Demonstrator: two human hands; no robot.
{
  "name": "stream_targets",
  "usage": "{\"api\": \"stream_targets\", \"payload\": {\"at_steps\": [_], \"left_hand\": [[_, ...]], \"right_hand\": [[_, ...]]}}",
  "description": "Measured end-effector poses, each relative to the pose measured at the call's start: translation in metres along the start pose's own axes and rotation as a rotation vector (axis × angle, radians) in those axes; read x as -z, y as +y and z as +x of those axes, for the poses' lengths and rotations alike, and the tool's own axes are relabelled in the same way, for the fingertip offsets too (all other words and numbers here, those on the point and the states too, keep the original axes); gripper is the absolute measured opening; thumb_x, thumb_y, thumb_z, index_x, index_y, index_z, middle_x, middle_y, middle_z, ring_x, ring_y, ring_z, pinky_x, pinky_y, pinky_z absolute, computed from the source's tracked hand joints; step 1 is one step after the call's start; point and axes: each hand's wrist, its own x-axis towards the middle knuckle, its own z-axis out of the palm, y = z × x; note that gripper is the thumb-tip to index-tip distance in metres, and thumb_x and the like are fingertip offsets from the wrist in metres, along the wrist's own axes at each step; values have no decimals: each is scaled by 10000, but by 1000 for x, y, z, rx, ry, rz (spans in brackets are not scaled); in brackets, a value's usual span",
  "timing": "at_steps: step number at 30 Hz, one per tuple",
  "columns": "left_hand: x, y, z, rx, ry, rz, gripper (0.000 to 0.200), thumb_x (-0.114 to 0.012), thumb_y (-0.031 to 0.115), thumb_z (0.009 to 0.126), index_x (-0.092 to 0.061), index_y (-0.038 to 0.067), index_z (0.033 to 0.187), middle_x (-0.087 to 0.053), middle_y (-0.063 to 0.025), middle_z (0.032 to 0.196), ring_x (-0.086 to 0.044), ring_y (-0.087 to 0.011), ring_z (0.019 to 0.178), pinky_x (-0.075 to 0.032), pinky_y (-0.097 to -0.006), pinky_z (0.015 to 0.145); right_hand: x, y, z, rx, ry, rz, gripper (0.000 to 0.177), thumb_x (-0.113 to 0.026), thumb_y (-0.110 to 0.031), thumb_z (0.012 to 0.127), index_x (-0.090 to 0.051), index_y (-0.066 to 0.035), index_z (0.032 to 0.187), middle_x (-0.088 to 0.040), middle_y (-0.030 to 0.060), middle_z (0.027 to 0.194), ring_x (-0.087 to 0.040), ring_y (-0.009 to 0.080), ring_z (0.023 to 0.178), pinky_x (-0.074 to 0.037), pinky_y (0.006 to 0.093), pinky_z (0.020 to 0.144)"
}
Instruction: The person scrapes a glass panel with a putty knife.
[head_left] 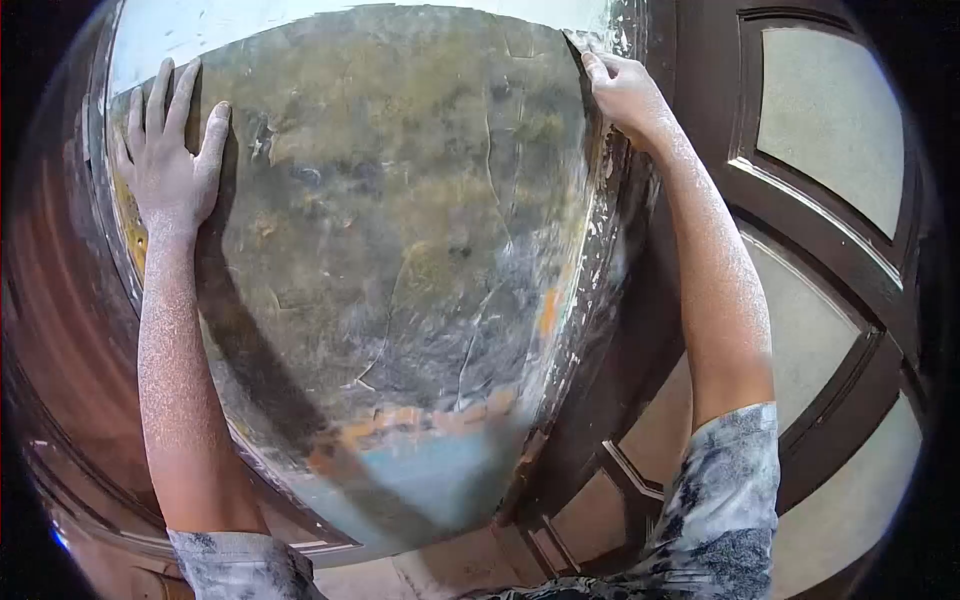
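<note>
A mottled grey-brown wall surface (370, 200) with cracks and ridges fills the middle, below a white strip (250, 22) along the top. My left hand (172, 150) lies against its upper left part, dusty, fingers spread, holding nothing. At the upper right edge, my right hand (625, 90) has its thumb and fingers pressed together beside the wall's chipped white border. Whatever may be between those fingers is too small to make out. Both forearms are speckled with white dust.
Dark wooden panelling with pale panels (830, 120) stands on the right. Reddish-brown wood (60, 300) curves along the left. Low on the wall is a light blue area (430, 470) with orange patches above it.
</note>
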Motion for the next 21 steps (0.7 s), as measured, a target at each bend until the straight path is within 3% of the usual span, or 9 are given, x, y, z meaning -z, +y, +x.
{"api": "stream_targets", "payload": {"at_steps": [2,3,6,10,11,12,14,15,21], "left_hand": [[-1,-2,-1,2,1,7,591,-492,612,987,-431,374,1524,-309,68,1644,-270,-254,1514,-147,-555,1227],[0,-1,-1,3,-11,29,576,-492,582,999,-433,361,1527,-329,51,1637,-282,-263,1509,-155,-537,1232],[0,0,1,3,11,1,566,-490,558,1009,-431,351,1532,-344,38,1633,-298,-272,1503,-164,-532,1231],[3,3,-1,18,-23,51,569,-508,554,1000,-443,349,1526,-343,42,1633,-299,-279,1502,-157,-531,1232],[4,4,-1,17,-23,25,568,-511,549,999,-443,349,1527,-343,43,1633,-299,-280,1502,-157,-530,1231],[5,4,0,16,-21,4,568,-515,544,998,-443,349,1527,-343,44,1633,-298,-280,1502,-157,-530,1231],[7,5,-1,43,-56,7,566,-526,533,997,-445,348,1526,-342,45,1633,-284,-278,1508,-159,-528,1229],[7,4,-1,43,-48,6,566,-525,534,997,-445,346,1525,-339,43,1634,-280,-279,1510,-159,-531,1228],[3,4,-2,49,-29,-6,589,-526,581,973,-449,362,1514,-355,47,1617,-273,-277,1513,-153,-593,1223]], "right_hand": [[0,-4,-2,-82,-35,20,445,-494,-326,1066,-579,-36,1392,-652,240,1309,-624,299,1220,-452,376,1044],[-10,16,7,116,94,-44,438,-505,-327,1060,-589,-44,1384,-654,240,1306,-612,299,1237,-441,376,1057],[-12,29,19,148,119,58,441,-500,-350,1057,-599,-63,1377,-671,245,1263,-628,317,1207,-450,393,1044],[-1,-2,-6,-8,40,-77,468,-478,-383,1029,-590,-112,1394,-629,218,1339,-588,381,1262,-454,423,1064],[6,-6,-4,-100,-82,-35,467,-452,-377,1031,-609,-73,1349,-635,242,1309,-596,388,1243,-463,434,1043],[-8,19,10,48,114,-39,470,-431,-383,1033,-624,-57,1310,-649,261,1263,-607,406,1213,-471,443,1026],[-6,5,15,-147,53,75,479,-421,-398,1041,-627,-67,1318,-644,258,1278,-594,423,1224,-470,449,1036],[-11,4,9,-34,156,-48,481,-420,-404,1044,-626,-73,1327,-640,253,1289,-587,435,1230,-465,457,1048],[-6,-5,-4,25,111,-137,479,-416,-403,1047,-627,-81,1331,-654,244,1276,-603,423,1218,-478,468,1034]]}}
